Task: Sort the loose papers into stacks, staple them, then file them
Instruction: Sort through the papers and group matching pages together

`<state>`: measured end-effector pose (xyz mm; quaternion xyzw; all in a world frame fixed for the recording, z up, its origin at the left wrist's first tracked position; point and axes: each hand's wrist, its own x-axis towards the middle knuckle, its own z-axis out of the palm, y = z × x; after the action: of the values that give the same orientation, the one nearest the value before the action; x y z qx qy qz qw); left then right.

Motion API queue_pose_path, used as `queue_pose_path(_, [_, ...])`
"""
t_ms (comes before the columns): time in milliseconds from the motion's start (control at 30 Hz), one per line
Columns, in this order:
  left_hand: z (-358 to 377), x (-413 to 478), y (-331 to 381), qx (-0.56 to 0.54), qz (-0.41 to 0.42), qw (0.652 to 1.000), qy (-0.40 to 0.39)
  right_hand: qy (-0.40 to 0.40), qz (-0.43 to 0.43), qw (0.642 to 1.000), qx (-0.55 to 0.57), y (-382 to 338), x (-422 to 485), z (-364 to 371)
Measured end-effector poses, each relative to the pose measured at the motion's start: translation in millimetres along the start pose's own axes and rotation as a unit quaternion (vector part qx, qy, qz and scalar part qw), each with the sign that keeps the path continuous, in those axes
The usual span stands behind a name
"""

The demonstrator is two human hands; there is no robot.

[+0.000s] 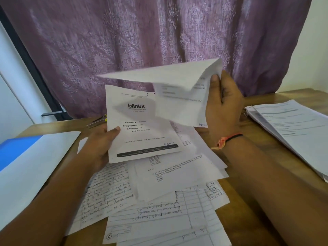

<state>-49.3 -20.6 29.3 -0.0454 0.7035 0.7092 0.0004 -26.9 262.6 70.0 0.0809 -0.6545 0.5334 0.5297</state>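
The blinkit cover sheet (140, 125) was held above the loose papers (159, 201) on the wooden table (239, 201). It was in portrait, with its long axis running away from the person, its top edge toward the purple curtain (159, 32) and its print facing the camera. The left hand (101, 139) gripped its left edge, thumb on the face and fingers behind. The right hand (223, 105) was raised with its palm turned left and pinched a second printed sheet (177, 89) at its right edge. This sheet was bent over and blurred, and its text read upside down. A sorted stack (291, 132) lay at the right and a blue folder (26, 157) at the left.
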Motion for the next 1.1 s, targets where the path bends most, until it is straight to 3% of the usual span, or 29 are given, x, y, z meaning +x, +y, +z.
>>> queue_pose_path(100, [1, -3, 2, -0.005, 0.001, 1.000, -0.010, -0.056, 0.110, 0.992, 0.016, 15, -2, 3])
queue_pose_path(233, [1, -7, 4, -0.023, 0.000, 0.999, -0.024, -0.117, 0.270, 0.956, -0.017, 39, -9, 6])
queue_pose_path(400, [10, -14, 8, -0.055, 0.017, 0.996, -0.063, -0.149, 0.363, 0.920, -0.019, 41, -18, 8])
queue_pose_path(667, [19, -18, 9, -0.097, 0.015, 0.993, -0.063, -0.223, 0.401, 0.883, 0.100, 35, -28, 13])
queue_pose_path(800, [20, -22, 13, -0.128, -0.049, 0.985, -0.103, -0.231, 0.388, 0.884, 0.119, 32, -27, 10])
queue_pose_path(967, [17, -22, 11, -0.105, -0.005, 0.989, -0.106, -0.264, 0.372, 0.881, 0.122, 28, -27, 8])
queue_pose_path(1100, [10, -19, 13, -0.164, -0.034, 0.984, -0.063, -0.196, 0.377, 0.901, 0.091, 27, -16, 5])
